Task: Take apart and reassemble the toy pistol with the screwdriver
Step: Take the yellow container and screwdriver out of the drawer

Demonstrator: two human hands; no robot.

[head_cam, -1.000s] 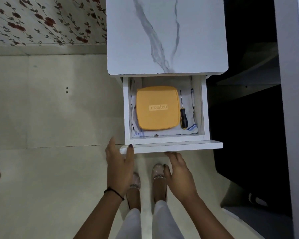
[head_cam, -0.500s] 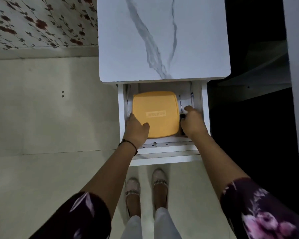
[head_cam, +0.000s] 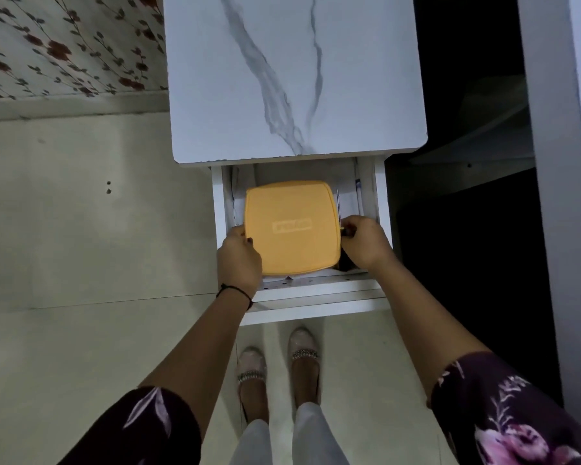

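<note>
I read this as the fetch step. Left hand point(head_cam: 239, 256) grips the yellow lidded box point(head_cam: 291, 226) in the open drawer point(head_cam: 316, 292). Right hand point(head_cam: 363, 241) curls over the screwdriver point(head_cam: 338, 205) beside it. Toy pistol unseen, presumably boxed. Next: lift both out level.

Dim, flat indoor light with a cool cast. The bench top point(head_cam: 292, 78) at upper centre is brightest, while the right side of the frame sinks into near-black shadow. The yellow lid point(head_cam: 289, 226) carries lettering smeared by blur. Straight edges bow near the borders.
</note>
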